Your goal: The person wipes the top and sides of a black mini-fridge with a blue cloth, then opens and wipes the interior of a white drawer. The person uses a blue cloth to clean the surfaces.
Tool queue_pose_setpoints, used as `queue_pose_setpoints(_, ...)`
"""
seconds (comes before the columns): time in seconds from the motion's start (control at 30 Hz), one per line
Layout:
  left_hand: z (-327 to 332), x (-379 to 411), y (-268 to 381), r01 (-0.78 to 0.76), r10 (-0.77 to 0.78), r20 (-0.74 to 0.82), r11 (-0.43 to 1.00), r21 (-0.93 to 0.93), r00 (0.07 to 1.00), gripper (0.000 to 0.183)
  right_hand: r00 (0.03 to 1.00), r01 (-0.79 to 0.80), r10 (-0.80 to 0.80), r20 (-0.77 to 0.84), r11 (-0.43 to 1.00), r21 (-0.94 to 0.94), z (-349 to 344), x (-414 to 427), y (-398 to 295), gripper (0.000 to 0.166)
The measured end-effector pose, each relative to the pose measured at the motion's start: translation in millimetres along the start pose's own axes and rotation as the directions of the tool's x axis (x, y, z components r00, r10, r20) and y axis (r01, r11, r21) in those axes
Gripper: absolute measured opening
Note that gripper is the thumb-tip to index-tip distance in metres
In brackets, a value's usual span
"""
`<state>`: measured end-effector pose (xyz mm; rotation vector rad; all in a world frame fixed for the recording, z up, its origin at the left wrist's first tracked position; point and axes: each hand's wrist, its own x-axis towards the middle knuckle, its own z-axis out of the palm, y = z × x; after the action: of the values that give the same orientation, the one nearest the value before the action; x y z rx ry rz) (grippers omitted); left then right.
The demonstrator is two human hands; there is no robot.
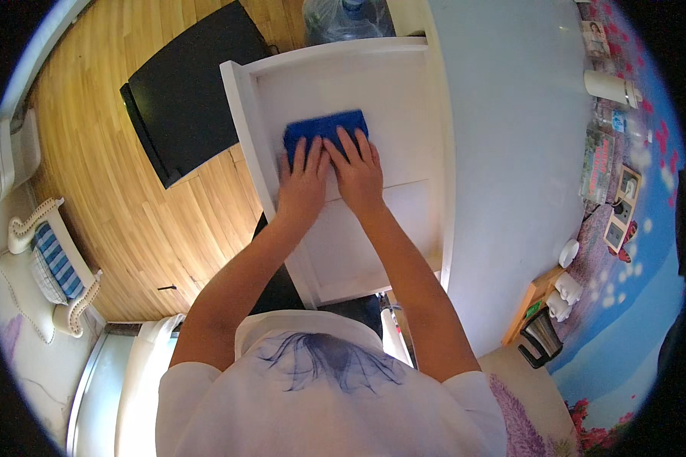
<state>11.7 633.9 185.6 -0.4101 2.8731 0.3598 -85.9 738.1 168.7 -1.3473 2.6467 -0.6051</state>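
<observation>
A folded dark blue cloth (325, 127) lies against the inner face of a white wooden panel with raised edges (343, 85). My left hand (305, 185) holds the cloth down at its near left part, fingers pointing away from me. Beside it, my right hand (359, 174) presses the near right part, with its fingertips on the fabric. The two hands almost touch at the index fingers. Both palms sit low over the panel, so what is under them is hidden. A thin seam crosses the panel just below the hands.
Right of the panel runs a long pale countertop (509, 171), with an electric kettle (540, 337), white cups (566, 288) and power sockets (623, 208) along the wall. A black flat-topped piece (194, 85) stands left on the wood floor (120, 228). A plastic-wrapped bottle (349, 20) is beyond.
</observation>
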Motion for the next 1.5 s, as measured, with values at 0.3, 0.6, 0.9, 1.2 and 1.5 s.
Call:
queue_pose_setpoints(0.3,-10,96,-54,0.306,-0.285,-0.233,0.95,0.056,0.93,0.042,0.99,0.124,-0.123,-0.075,0.992,0.011,32,129,-8,0.034)
queue_pose_setpoints(0.6,2,139,-19,-0.092,0.028,-0.396,0.986,-0.142,0.918,0.037,0.984,0.022,-0.059,-0.17,0.977,-0.212,-2,116,77,0.035)
queue_pose_setpoints(0.9,10,191,45,-0.184,0.091,-0.438,0.967,-0.174,0.894,0.043,0.934,-0.297,0.244,-0.261,0.936,-0.188,-6,98,129,0.039)
queue_pose_setpoints(1.2,18,55,45,-0.263,0.246,-0.108,0.945,-0.193,0.963,0.045,0.935,-0.353,0.354,-0.003,0.931,-0.09,-28,-32,54,0.041)
queue_pose_setpoints(1.5,13,9,7,-0.069,0.065,-0.051,0.994,-0.083,0.997,0.047,0.984,-0.163,0.169,-0.056,0.982,0.098,1,-19,9,0.032)
